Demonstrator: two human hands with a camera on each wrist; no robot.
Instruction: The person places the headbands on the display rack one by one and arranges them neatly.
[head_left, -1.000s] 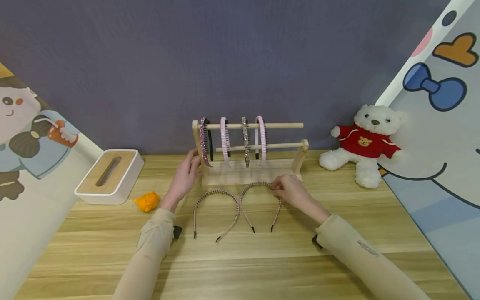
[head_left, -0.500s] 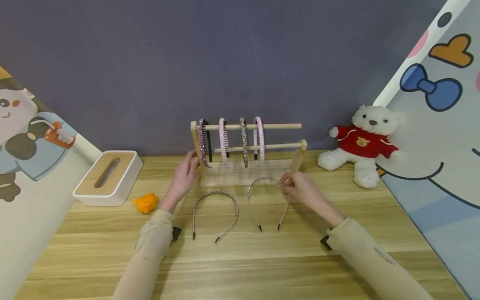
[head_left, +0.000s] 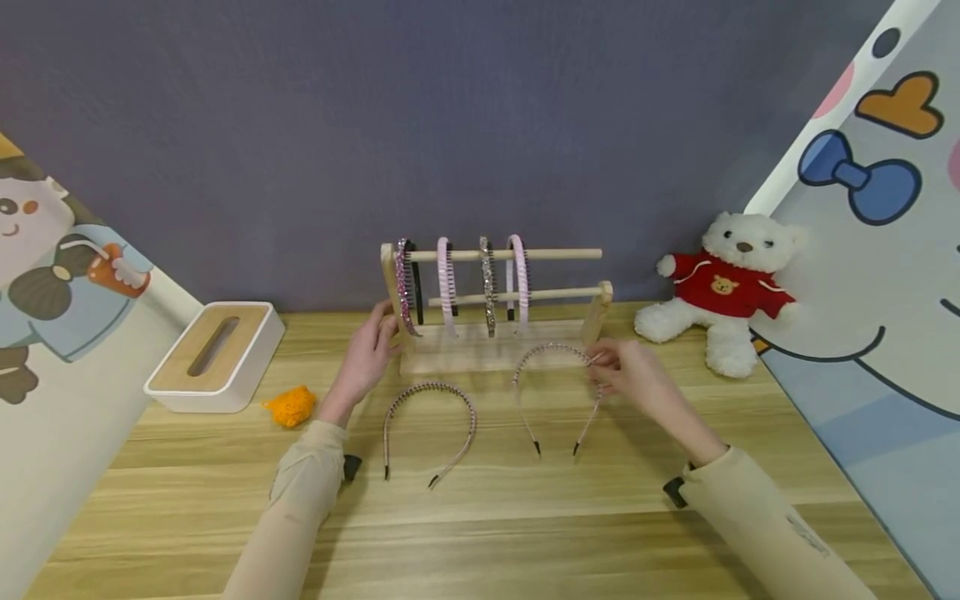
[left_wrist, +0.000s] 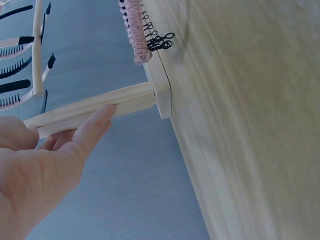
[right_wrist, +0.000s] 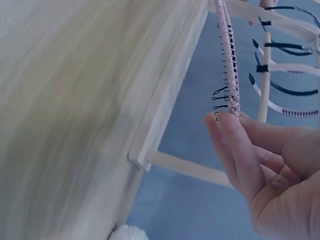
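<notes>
My right hand (head_left: 637,375) pinches a thin pink headband (head_left: 552,346) by its right side, in front of the rack's right end. In the right wrist view, the fingertips and thumb meet on this headband (right_wrist: 229,60), whose inner edge bears black teeth. My left hand (head_left: 367,350) holds the left upright (left_wrist: 100,106) of the wooden headband rack (head_left: 465,358). A second thin pink headband (head_left: 431,386) lies flat on the table, between the hands. On the rack's bars hang several headbands, among them a purple glittery one (head_left: 405,287) and a pale pink one (head_left: 521,283).
On the left stand a white tissue box (head_left: 217,354) with a wooden lid and a small orange item (head_left: 291,406). A white teddy bear (head_left: 731,287) in a red top sits at the right. Behind the rack rises a dark wall (head_left: 480,125).
My right hand has moved right and slightly back, carrying the thin pink headband with it. The left hand stays at the rack's upright, and the other thin pink headband has not moved.
</notes>
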